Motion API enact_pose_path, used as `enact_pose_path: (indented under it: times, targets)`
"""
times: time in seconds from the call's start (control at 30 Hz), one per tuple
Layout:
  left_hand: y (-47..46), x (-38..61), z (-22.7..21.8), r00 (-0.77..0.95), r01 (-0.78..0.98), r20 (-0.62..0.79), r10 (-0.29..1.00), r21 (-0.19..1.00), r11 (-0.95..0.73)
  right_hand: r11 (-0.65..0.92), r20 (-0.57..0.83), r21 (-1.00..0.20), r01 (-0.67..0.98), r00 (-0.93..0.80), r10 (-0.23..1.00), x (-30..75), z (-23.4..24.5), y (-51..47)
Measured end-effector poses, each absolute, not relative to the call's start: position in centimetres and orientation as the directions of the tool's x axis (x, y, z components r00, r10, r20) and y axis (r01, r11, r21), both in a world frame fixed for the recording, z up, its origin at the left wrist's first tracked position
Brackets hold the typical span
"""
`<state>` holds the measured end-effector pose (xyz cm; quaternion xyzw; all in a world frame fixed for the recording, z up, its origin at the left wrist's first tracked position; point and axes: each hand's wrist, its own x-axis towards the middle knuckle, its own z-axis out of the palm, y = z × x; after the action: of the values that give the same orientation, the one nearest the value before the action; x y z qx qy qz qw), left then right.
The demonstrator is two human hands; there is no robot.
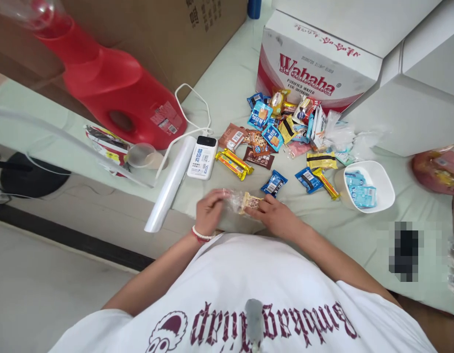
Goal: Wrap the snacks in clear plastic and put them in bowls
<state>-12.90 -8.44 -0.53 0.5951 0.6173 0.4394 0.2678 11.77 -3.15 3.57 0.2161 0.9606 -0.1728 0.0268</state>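
Observation:
My left hand (209, 210) is closed in a pinch on the edge of a small clear plastic bag (232, 200) at the table's near edge. A yellowish snack packet (251, 201) sits at the bag's right end, partly in or under the clear plastic; I cannot tell which. Across it lie the fingers of my right hand (276, 215), closed on the packet. Just beyond my right hand is a dark blue snack packet (274, 183). Two yellow snack bars (234, 164) lie farther back, and a blue packet (308, 180) and another yellow bar (325, 183) are to the right.
A pile of mixed snacks (282, 122) lies before the Wahaha carton (315, 68). A white tub (387, 189) holds light-blue packets. Leftward are a power bank (202, 158) with cable, a plastic film roll (170, 189), a plastic cup (140, 156) and a red jug (120, 93).

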Motion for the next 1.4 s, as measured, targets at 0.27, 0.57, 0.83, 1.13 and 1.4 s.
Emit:
enact_pose_path:
  times: [0.27,0.57,0.83,1.13,1.4]
  targets:
    - [-8.4,-13.1,1.9,-0.19,0.782,-0.041,0.981,0.599,0.176,0.799,-0.167,-0.366,0.478,-0.878,0.449,11.5,4.4,-3.2]
    - [-6.4,-8.2,4.3,0.041,0.33,-0.309,0.95,0.902,0.279,0.731,-0.028,-0.528,0.434,-0.868,0.495,12.7,2.7,-4.4]
    - [-7.2,-5.4,2.3,0.077,0.845,0.016,0.997,0.529,-0.074,0.262,0.007,-0.539,0.801,-0.307,0.952,15.1,0.9,-6.2]
    - [-7.6,-4.7,1.0,0.01,0.926,-0.054,0.999,0.377,0.011,0.076,-0.174,-0.693,0.717,-0.269,0.947,14.7,3.4,-7.3]
    - [-7.3,-1.1,1.0,0.197,0.853,0.194,0.961,0.45,-0.266,-0.104,-0.144,-0.887,0.45,-0.055,0.988,12.6,3.2,-6.1]
